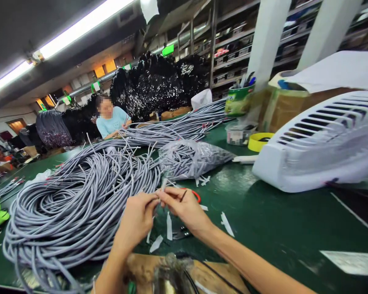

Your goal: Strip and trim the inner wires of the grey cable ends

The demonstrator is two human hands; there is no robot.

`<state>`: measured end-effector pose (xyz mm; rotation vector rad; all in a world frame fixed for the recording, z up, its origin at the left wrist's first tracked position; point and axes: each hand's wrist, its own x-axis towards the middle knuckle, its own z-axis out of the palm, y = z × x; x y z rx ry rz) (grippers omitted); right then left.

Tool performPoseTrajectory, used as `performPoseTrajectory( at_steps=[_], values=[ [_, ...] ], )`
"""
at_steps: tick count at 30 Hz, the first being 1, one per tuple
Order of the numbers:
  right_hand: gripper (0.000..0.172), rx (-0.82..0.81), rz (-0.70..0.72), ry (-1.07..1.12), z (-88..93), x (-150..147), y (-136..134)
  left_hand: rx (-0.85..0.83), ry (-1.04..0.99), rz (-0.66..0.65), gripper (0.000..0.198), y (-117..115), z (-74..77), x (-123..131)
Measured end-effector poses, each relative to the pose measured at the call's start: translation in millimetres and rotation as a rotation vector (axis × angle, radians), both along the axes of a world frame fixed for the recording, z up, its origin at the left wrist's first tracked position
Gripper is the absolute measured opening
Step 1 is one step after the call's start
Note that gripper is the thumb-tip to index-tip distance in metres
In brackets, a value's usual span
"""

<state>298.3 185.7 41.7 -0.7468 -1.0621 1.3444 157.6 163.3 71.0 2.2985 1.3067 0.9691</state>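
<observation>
My left hand [138,218] and my right hand [185,208] meet fingertip to fingertip above the green table, both closed in a pinch. A thin whitish piece [164,184] sticks up where they meet; its kind is too small to make out. Something dark and slim shows between the fingers on the right. Just left of my hands lies a big coil of grey cables [88,204] with loose ends. Behind my right hand a red loop-shaped handle [196,196] is partly hidden. Below the hands are a dark metal tool [182,233] and torn white scraps [169,226].
A clear plastic bag of short grey pieces [190,159] lies beyond my hands. To the right stand a white vented housing [319,143], a yellow tape roll [260,141] and a green can of tools [239,100]. A person in light blue [113,120] sits across the table.
</observation>
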Motion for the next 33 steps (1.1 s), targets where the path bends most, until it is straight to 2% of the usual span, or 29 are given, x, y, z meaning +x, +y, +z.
performPoseTrajectory(
  at_steps=[2, 5, 7, 9, 14, 21, 23, 25, 28, 30, 33],
  values=[
    [0.034, -0.002, 0.004, 0.0, -1.5, -4.1, -3.6, -0.042, -0.11, 0.039, 0.028, -3.9, -8.3, 8.6],
    [0.036, -0.033, 0.016, 0.021, 0.2, -3.7, -4.8, -0.131, -0.232, -0.002, 0.03, -10.5, -17.9, 11.2],
    [0.036, -0.064, 0.016, 0.041, 2.3, -1.0, -3.6, -0.09, -0.217, 0.026, 0.029, -13.2, -20.8, 9.3],
    [0.038, -0.072, -0.013, 0.066, 3.6, 1.6, -2.4, -0.026, -0.158, 0.106, 0.027, -14.1, -21.8, 7.5],
    [0.036, -0.001, -0.071, 0.012, 1.7, 3.0, -5.4, 0.057, -0.148, 0.237, 0.029, -14.8, -21.8, 7.6],
    [0.034, 0.064, -0.044, -0.134, 1.6, -2.7, -10.5, -0.095, -0.263, 0.108, 0.03, -18.6, -25.1, 10.2],
    [0.036, 0.083, -0.106, -0.169, 1.1, -3.1, -9.7, -0.178, -0.332, 0.092, 0.032, -18.7, -26.5, 10.8],
    [0.036, 0.112, -0.25, -0.226, 0.0, -1.6, -9.0, -0.271, -0.438, 0.084, 0.033, -18.6, -26.5, 10.8],
    [0.035, 0.225, -0.421, -0.47, -1.0, 1.2, -11.1, -0.376, -0.636, 0.106, 0.038, -17.9, -23.0, 8.8],
    [0.026, 0.375, -0.423, -0.665, -1.6, 1.0, -15.2, -0.416, -0.738, 0.121, 0.043, -17.3, -19.7, 6.6],
    [0.034, 0.593, -0.389, -0.837, -3.8, -3.4, -22.7, -0.424, -0.778, 0.132, 0.046, -17.4, -16.9, 4.2]
  ],
)
